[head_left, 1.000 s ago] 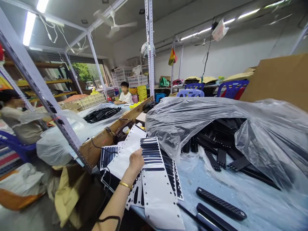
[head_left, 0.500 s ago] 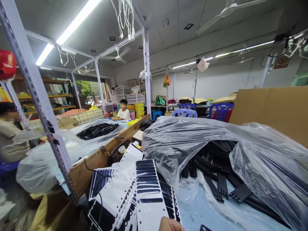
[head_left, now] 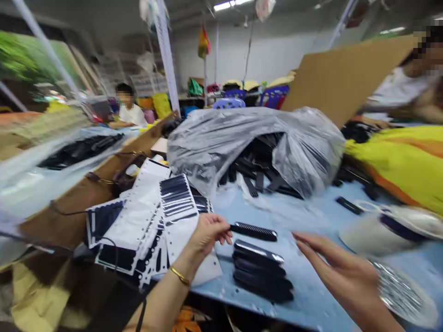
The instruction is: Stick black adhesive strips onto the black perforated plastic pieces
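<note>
My left hand (head_left: 209, 230), with a gold bracelet on the wrist, pinches the left end of a slim black ribbed piece (head_left: 256, 231) above the blue tabletop. Just below it lies a small row of smooth, glossy black pieces (head_left: 261, 272) side by side. My right hand (head_left: 341, 272) is to the right of these, fingers stretched out and nothing in them. Left of my left hand are overlapping white sheets (head_left: 178, 207) carrying dark strip-shaped stickers.
Clear plastic (head_left: 221, 133) covers a heap of black parts (head_left: 259, 161) behind. At right are a round dish of small shiny metal pieces (head_left: 401, 290), a whitish container (head_left: 374, 230) and a yellow cloth (head_left: 404, 157). A wooden board (head_left: 86, 193) edges the left. Two people sit beyond.
The view has swung right and down. My left hand is now fully in view with the ribbed piece, and my right hand has appeared. The black row and metal dish have come into view.
</note>
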### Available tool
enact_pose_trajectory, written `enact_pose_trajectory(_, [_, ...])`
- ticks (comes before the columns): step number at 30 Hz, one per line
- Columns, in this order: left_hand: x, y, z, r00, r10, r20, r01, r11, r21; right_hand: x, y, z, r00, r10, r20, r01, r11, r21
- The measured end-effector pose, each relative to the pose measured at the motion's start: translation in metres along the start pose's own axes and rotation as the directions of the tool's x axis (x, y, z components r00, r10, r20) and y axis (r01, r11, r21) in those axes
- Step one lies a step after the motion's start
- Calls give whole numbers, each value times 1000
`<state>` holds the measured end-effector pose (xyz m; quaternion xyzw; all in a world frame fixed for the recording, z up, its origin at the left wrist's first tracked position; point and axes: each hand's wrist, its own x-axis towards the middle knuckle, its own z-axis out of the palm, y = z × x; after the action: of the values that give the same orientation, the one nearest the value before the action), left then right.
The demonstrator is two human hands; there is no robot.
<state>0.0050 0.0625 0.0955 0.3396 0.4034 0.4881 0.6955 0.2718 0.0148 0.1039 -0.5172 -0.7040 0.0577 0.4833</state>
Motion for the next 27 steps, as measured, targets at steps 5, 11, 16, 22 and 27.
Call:
enact_pose_trajectory(5, [18,-9,-1,993,-95,67,93,995,29,24,-8,10,972,-142,188,160,984,-84])
enact_pose_trajectory(11, [21,-12,2,981,-130,146,128,991,23,17,21,30,926,-137,352,166,985,-55])
enact_pose_trajectory(16, [24,-11,2,977,-151,149,153,988,-2,14,23,35,893,-116,436,133,991,-8])
enact_pose_trajectory(22, [30,-20,-3,990,-116,84,105,987,125,10,20,32,876,-112,470,157,986,-58])
enact_pose_trajectory(27, [25,-9,-11,994,-13,-106,45,951,305,21,33,-2,913,17,407,56,984,-168])
